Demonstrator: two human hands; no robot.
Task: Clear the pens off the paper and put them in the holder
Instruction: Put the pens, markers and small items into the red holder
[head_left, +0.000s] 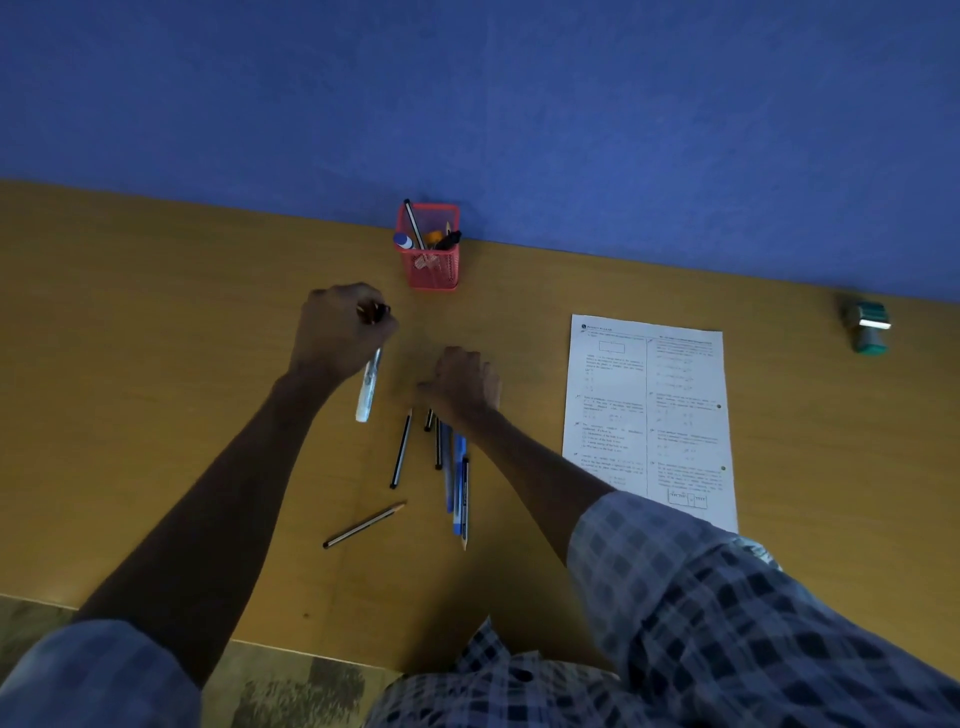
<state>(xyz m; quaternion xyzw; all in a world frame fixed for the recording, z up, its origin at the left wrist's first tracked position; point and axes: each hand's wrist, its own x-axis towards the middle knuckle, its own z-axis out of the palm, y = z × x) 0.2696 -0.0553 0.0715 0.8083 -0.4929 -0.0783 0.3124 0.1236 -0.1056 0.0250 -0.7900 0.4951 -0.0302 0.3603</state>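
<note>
The left hand (340, 332) grips a clear-barrelled pen (369, 387); the right hand (462, 382) looks closed over scattered pens (457, 478). The red mesh holder (428, 247) at twelve o'clock is crowded, so a hasty drop may tip it.

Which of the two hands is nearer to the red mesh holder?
Left. The left hand, gripping a clear pen, is just below-left of the red mesh holder; the right hand is farther below.

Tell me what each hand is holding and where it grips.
The left hand grips a clear pen at its upper end. The right hand rests on the loose pens; whether it grips one cannot be told.
</note>
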